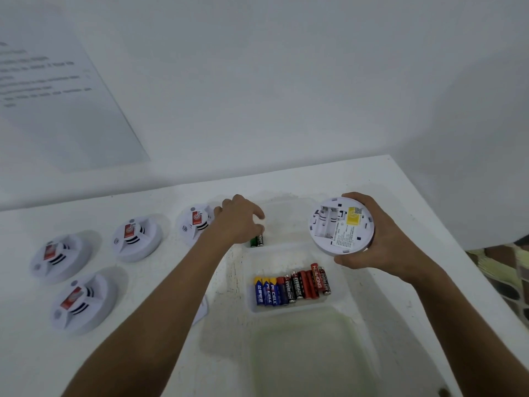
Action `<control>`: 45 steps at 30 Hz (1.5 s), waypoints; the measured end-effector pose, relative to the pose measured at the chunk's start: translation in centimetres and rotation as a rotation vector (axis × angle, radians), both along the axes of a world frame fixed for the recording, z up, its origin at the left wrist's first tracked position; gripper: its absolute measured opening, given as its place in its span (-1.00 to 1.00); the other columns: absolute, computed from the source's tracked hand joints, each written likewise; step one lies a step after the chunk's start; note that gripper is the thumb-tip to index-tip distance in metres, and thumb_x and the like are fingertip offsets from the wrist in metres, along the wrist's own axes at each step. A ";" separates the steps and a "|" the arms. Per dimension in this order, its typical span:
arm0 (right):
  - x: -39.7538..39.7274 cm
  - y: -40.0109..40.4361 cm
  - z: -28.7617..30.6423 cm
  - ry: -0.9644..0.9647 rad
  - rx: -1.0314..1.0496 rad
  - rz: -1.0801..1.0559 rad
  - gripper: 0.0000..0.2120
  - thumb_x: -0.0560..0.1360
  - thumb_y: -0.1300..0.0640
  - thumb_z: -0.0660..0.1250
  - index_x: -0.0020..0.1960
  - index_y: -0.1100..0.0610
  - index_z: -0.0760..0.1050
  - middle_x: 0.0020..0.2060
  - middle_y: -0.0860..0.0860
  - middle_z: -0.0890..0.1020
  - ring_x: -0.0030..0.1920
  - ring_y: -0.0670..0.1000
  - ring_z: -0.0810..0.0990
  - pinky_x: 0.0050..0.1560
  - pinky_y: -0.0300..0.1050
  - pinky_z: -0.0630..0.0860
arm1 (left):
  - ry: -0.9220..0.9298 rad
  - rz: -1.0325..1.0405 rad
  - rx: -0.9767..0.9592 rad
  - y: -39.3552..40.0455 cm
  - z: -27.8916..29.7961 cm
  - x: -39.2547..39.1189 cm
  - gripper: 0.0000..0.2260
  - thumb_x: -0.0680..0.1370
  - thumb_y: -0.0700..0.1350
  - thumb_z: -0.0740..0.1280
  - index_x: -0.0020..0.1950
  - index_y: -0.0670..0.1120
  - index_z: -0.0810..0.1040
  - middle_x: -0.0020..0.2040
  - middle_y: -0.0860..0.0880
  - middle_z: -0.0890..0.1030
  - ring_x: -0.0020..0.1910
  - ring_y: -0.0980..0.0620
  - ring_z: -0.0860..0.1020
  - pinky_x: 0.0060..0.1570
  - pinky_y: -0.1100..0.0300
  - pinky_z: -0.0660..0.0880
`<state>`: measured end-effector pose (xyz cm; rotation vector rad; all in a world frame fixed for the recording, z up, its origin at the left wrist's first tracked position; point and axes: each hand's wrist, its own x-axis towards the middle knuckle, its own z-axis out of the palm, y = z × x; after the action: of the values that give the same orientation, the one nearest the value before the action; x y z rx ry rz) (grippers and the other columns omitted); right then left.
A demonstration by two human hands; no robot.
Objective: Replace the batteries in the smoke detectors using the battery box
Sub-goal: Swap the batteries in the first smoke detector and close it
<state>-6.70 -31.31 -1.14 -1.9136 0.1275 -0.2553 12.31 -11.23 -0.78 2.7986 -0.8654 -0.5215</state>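
The open smoke detector (pixel 341 225) was held above the desk (pixel 400 196) near its right edge, back side up, with its battery bay uncovered and empty and a yellow label beside the bay. The right hand (pixel 380 239) gripped it by the rim, fingers curled around the far side and thumb under the near edge.

The battery box (pixel 286 247), a clear plastic tray with compartments, lay just left of the detector. Its middle compartment held a row of batteries (pixel 292 286) in blue, black and red, lying side by side. The far compartment held green batteries (pixel 257 240) at its left wall. The left hand (pixel 239 217) was lowered over these, fingers curled downward; whether it pinched a battery could not be determined, because the hand covered the contact area and most of the green batteries.

A translucent lid (pixel 309 351) lay at the near edge of the desk, cut off by the frame.

Four closed detectors rested face up towards the left edge. One (pixel 194 223) lay just beside the left wrist, partly hidden by it. The others (pixel 136 234) (pixel 58 257) (pixel 81 302) lay well apart from the box. A white card (pixel 201 309) protruded from under the left forearm, mostly hidden.

A printed sheet (pixel 57 90) hung on the wall beyond the far edge; its text was too blurred to read.
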 end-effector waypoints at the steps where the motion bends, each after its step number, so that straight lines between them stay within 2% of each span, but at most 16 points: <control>1: -0.4 -0.1 0.1 -0.003 0.004 -0.009 -0.12 0.07 0.03 0.59 0.34 -0.06 0.32 0.16 -0.17 0.54 0.20 -0.11 0.54 0.06 -0.31 0.54 | -0.044 0.005 -0.053 0.0 0.3 -0.7 -0.70 0.53 0.05 0.34 0.26 0.08 0.54 0.30 -0.10 0.36 0.32 -0.13 0.31 0.24 0.03 0.27; 3: -1.4 -0.2 0.2 -0.011 0.002 -0.025 -0.11 0.08 0.04 0.59 0.35 -0.03 0.32 0.14 -0.20 0.55 0.20 -0.11 0.54 0.05 -0.33 0.54 | -0.145 0.015 -0.241 -0.2 1.1 -3.2 -0.70 0.54 0.01 0.34 0.25 0.00 0.53 0.20 -0.10 0.37 0.23 -0.08 0.34 0.17 0.11 0.31; 5: -2.6 -0.4 0.1 -0.019 0.000 -0.038 -0.10 0.08 0.05 0.59 0.37 0.02 0.32 0.16 -0.15 0.55 0.21 -0.09 0.55 0.05 -0.32 0.55 | -0.164 -0.023 -0.377 -0.5 1.7 -6.5 -0.74 0.54 0.02 0.34 0.20 -0.02 0.54 0.07 -0.04 0.40 0.06 0.04 0.39 0.05 0.19 0.35; 7: -3.9 -0.6 0.1 -0.014 0.016 -0.046 -0.10 0.09 0.07 0.60 0.37 0.02 0.32 0.19 -0.10 0.54 0.22 -0.07 0.54 0.07 -0.29 0.56 | -0.051 -0.079 -0.341 -0.9 1.4 -9.2 -0.72 0.54 0.07 0.34 0.21 0.02 0.54 0.04 -0.02 0.52 -0.04 0.08 0.44 0.02 0.16 0.43; 11: -6.2 -0.9 -0.3 0.003 0.022 -0.046 -0.10 0.10 0.17 0.63 0.37 -0.02 0.33 0.22 -0.09 0.53 0.24 -0.06 0.53 0.11 -0.23 0.57 | 0.145 -0.108 -0.208 -1.5 -0.7 -11.0 -0.59 0.51 0.12 0.37 0.33 0.06 0.51 0.17 -0.02 0.61 0.13 0.01 0.55 0.12 0.05 0.50; 13: -7.2 -0.9 -0.6 0.013 0.029 -0.047 -0.10 0.11 0.24 0.62 0.37 -0.02 0.33 0.21 -0.08 0.53 0.24 -0.05 0.54 0.09 -0.21 0.58 | 0.143 -0.126 -0.161 -1.8 -1.4 -11.4 -0.55 0.51 0.13 0.37 0.37 0.07 0.47 0.23 -0.02 0.58 0.19 0.00 0.53 0.14 0.06 0.49; 16: -8.3 -0.8 -1.0 0.028 0.034 -0.038 -0.10 0.11 0.22 0.62 0.37 -0.02 0.33 0.21 -0.07 0.53 0.24 -0.04 0.54 0.11 -0.18 0.58 | 0.105 -0.155 -0.103 -2.1 -1.8 -11.7 -0.56 0.53 0.12 0.35 0.39 0.05 0.46 0.26 -0.02 0.56 0.22 -0.02 0.52 0.13 0.06 0.49; 18: -8.9 -0.8 -1.2 0.032 0.041 -0.037 -0.11 0.11 0.22 0.62 0.37 -0.02 0.33 0.20 -0.06 0.53 0.23 -0.02 0.55 0.10 -0.16 0.59 | 0.133 -0.133 -0.110 -2.2 -1.9 -11.8 -0.62 0.53 0.10 0.35 0.32 0.02 0.53 0.16 -0.04 0.61 0.13 -0.03 0.57 0.08 0.06 0.52; 20: -9.3 -0.7 -1.3 0.026 0.044 -0.035 -0.12 0.11 0.21 0.62 0.36 -0.02 0.34 0.20 -0.05 0.53 0.22 -0.01 0.55 0.09 -0.16 0.59 | 0.186 -0.106 -0.150 -2.2 -2.1 -11.8 -0.69 0.51 0.07 0.38 0.21 -0.02 0.60 -0.03 -0.04 0.64 -0.05 -0.02 0.61 -0.03 0.07 0.57; 24: -9.4 -0.3 -1.2 0.010 0.041 -0.029 -0.12 0.12 0.27 0.62 0.35 -0.03 0.35 0.20 -0.06 0.53 0.23 -0.02 0.55 0.10 -0.16 0.59 | 0.237 -0.022 -0.298 -2.0 -2.1 -11.9 -0.77 0.45 0.01 0.46 0.04 -0.06 0.62 -0.21 0.02 0.64 -0.30 0.14 0.58 -0.33 0.29 0.49; 30: -8.9 0.6 -0.9 0.018 0.040 0.000 -0.12 0.14 0.27 0.61 0.36 -0.05 0.33 0.18 -0.15 0.53 0.23 -0.07 0.54 0.10 -0.20 0.57 | 0.228 0.053 -0.529 -1.2 -1.1 -12.5 -0.86 0.43 -0.04 0.47 -0.07 0.01 0.59 -0.18 0.08 0.67 -0.28 0.23 0.59 -0.33 0.42 0.48; 33: -8.7 1.0 -0.6 0.011 0.035 0.011 -0.12 0.14 0.28 0.61 0.37 0.02 0.32 0.19 -0.13 0.53 0.24 -0.04 0.54 0.10 -0.17 0.58 | 0.174 0.090 -0.791 -0.7 0.8 -13.2 -0.88 0.46 -0.09 0.46 -0.06 0.05 0.57 -0.23 0.15 0.67 -0.36 0.23 0.56 -0.35 0.39 0.46; 36: -8.4 1.4 -0.2 -0.006 0.025 0.025 -0.13 0.15 0.28 0.61 0.37 0.06 0.32 0.18 -0.15 0.53 0.23 -0.03 0.54 0.09 -0.16 0.59 | 0.081 0.064 -1.014 -0.6 3.4 -13.7 -0.90 0.47 -0.15 0.46 -0.10 0.01 0.58 -0.29 0.24 0.65 -0.34 0.23 0.55 -0.30 0.44 0.43; 38: -8.0 1.7 0.0 -0.026 0.000 0.034 -0.14 0.15 0.27 0.61 0.37 0.06 0.32 0.18 -0.15 0.52 0.23 -0.01 0.54 0.11 -0.17 0.58 | 0.106 0.029 -1.010 -0.9 4.5 -13.8 -0.89 0.45 -0.12 0.48 -0.08 0.03 0.61 -0.26 0.22 0.66 -0.31 0.24 0.57 -0.26 0.45 0.43; 41: -7.4 2.0 0.2 -0.048 -0.017 0.054 -0.14 0.15 0.30 0.61 0.36 0.04 0.33 0.17 -0.12 0.52 0.20 -0.01 0.56 0.08 -0.18 0.58 | 0.201 -0.082 -0.877 -1.4 4.5 -13.8 -0.87 0.43 -0.06 0.50 -0.05 0.07 0.63 -0.25 0.18 0.66 -0.28 0.23 0.59 -0.29 0.48 0.42; 45: -7.0 2.1 0.4 -0.053 -0.024 0.069 -0.12 0.14 0.31 0.61 0.37 0.01 0.32 0.17 -0.11 0.52 0.19 0.00 0.56 0.05 -0.18 0.59 | 0.165 -0.150 -0.813 -1.5 3.7 -13.5 -0.83 0.44 0.00 0.49 0.01 0.10 0.67 -0.20 0.21 0.59 -0.25 0.25 0.51 -0.29 0.52 0.34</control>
<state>-13.72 -29.17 -0.76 -1.9297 0.0237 -0.2619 -1.21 -12.78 2.97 1.9420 -0.9744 -0.3106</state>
